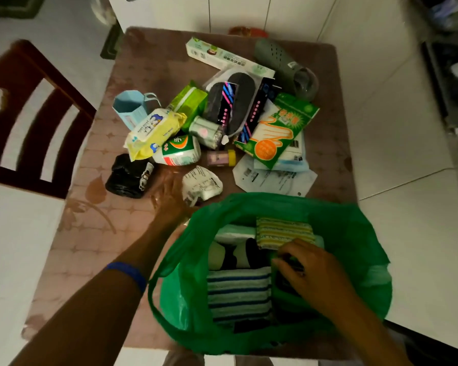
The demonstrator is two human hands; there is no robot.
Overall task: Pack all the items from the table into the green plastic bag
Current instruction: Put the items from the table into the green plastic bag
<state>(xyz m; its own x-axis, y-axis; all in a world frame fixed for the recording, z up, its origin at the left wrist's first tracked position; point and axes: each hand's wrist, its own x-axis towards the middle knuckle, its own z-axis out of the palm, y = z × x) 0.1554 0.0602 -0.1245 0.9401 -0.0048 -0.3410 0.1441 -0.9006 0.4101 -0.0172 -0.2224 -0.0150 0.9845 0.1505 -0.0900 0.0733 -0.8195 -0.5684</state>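
Packing underway. Green plastic bag (354, 233) gapes at table's (95, 233) near edge. Right hand (306, 270) inside, fingers curled on a dark-green packet (284, 286). Left hand (169, 196), fingers spread, reaches toward white crumpled packet (201, 184); next: grip it, bag it.

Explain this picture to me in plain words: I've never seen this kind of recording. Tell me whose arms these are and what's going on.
There is no robot: the camera sits on a person's head and looks down at their own arms. The green plastic bag stands open at the near edge of the table. The right hand is inside it, gripping a dark green item that is hard to identify, beside a striped cloth. The left hand reaches, fingers open, toward a crumpled white packet. A pile waits behind: a yellow wipes pack, a black roll and more.
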